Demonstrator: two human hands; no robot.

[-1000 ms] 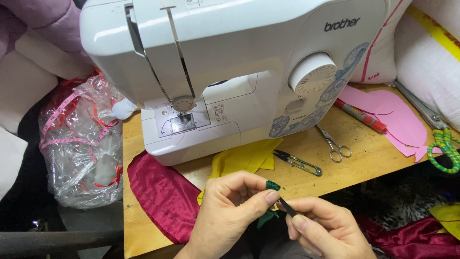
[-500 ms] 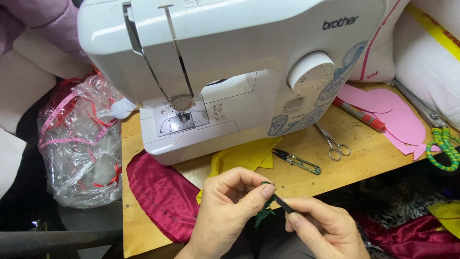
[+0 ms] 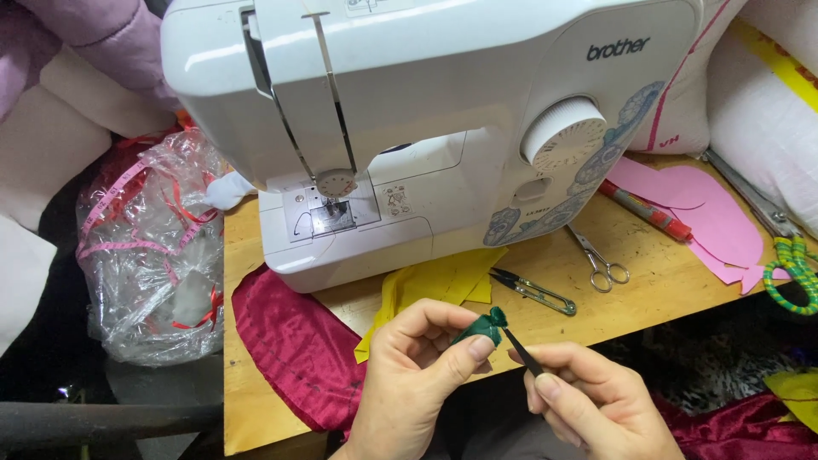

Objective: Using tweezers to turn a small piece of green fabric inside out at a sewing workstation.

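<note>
Below the white sewing machine [image 3: 409, 128], at the near edge of the wooden tabletop [image 3: 665, 281], we see both hands at work on a small piece of dark green fabric [image 3: 484, 328]. Our left hand [image 3: 417, 375] pinches the green fabric between thumb and forefinger, holding it just above the tabletop's edge. Our right hand [image 3: 588, 409] grips a thin dark pointed tool [image 3: 521, 351], whose tip touches the bunched top of the green fabric. What kind of tool it is, we cannot tell.

Behind the hands, a yellow cloth piece [image 3: 434, 285] lies partly under the machine's base, and a crimson satin cloth [image 3: 294, 349] lies to its left, hanging over the front edge. Just right of the yellow piece rest black thread snips [image 3: 532, 290], then small silver scissors [image 3: 601, 260]. Farther right we note a red pen [image 3: 643, 209], touching pink paper cutouts [image 3: 707, 213], and large shears with green-wrapped handles [image 3: 780, 243]. A clear plastic bag holding pink measuring tape and red ribbon [image 3: 149, 247] sits left of the tabletop.
</note>
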